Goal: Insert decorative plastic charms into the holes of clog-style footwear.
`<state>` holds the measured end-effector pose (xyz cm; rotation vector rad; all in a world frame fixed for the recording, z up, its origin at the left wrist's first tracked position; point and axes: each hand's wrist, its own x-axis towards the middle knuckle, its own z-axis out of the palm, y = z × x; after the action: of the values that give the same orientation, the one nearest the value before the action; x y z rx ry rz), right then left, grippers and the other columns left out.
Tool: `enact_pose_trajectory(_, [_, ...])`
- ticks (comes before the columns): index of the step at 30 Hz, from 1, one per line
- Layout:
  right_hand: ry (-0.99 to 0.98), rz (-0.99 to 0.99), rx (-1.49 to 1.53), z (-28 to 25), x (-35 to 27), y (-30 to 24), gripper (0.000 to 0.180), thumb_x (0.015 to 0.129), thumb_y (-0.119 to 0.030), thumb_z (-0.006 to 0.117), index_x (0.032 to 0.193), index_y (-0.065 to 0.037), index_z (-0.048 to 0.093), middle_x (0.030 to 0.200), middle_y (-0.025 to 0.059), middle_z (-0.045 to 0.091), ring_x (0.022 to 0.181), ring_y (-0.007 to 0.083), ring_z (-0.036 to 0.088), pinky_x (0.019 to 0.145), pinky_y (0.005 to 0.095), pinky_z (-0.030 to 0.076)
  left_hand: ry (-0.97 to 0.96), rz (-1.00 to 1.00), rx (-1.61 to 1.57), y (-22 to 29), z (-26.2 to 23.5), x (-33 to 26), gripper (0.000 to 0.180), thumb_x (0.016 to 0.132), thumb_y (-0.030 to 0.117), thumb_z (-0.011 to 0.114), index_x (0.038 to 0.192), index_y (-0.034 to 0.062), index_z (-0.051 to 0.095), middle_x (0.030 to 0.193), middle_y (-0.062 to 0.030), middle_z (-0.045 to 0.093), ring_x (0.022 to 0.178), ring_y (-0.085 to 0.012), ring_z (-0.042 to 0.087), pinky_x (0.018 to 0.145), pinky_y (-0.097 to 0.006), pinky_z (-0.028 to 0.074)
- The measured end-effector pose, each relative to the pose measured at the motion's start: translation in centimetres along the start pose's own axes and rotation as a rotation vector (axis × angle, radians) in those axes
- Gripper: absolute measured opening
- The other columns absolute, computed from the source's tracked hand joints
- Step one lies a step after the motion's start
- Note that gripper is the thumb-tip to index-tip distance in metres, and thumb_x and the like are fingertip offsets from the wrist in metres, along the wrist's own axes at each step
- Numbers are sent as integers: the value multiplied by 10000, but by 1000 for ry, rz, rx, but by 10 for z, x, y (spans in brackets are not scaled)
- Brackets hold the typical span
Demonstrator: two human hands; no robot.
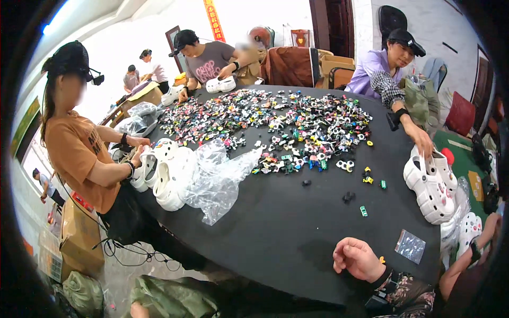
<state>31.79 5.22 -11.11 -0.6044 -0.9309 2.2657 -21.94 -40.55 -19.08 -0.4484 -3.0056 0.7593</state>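
Note:
My right hand (360, 259) rests over the near right part of the black table (275, 233), in a dark floral sleeve. Its fingers curl loosely, the thumb stands apart from them, and I see nothing between them. By the wrist is a small orange-yellow piece (382, 259); to the right lies a clear zip bag (410, 246). A green charm (363, 211) and a black one (348, 197) lie farther up. At the bottom left, a bit of skin (140, 310) shows against a green sack (169, 297); whether it is my left hand is unclear.
A wide heap of colourful shoe charms (313, 127) covers the far table. White clogs (432, 185) stand at the right edge under a co-worker's hand (421, 142). More white clogs (172, 177) and crumpled clear plastic (217, 180) lie left, beside a standing person (85, 153). Another person handles clogs behind.

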Motion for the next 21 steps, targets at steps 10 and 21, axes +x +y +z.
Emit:
enact_pose_trajectory(10, [-22, -15, -21, -1, 1, 0, 161, 927, -152, 498, 984, -12, 555, 849, 89, 578, 675, 172, 540, 633, 321, 473, 892, -27, -349, -14, -68, -29, 219, 853, 193, 529, 872, 32, 676, 812, -137, 657, 749, -260, 638, 662, -425, 491])
enact_pose_trajectory(21, [-26, -12, -9, -2, -1, 1, 159, 920, -142, 509, 989, -8, 561, 855, 85, 581, 680, 168, 545, 640, 329, 478, 819, -444, 36, -40, -137, -22, 253, 851, 266, 542, 937, 72, 681, 920, -162, 657, 745, -308, 624, 657, -446, 469])
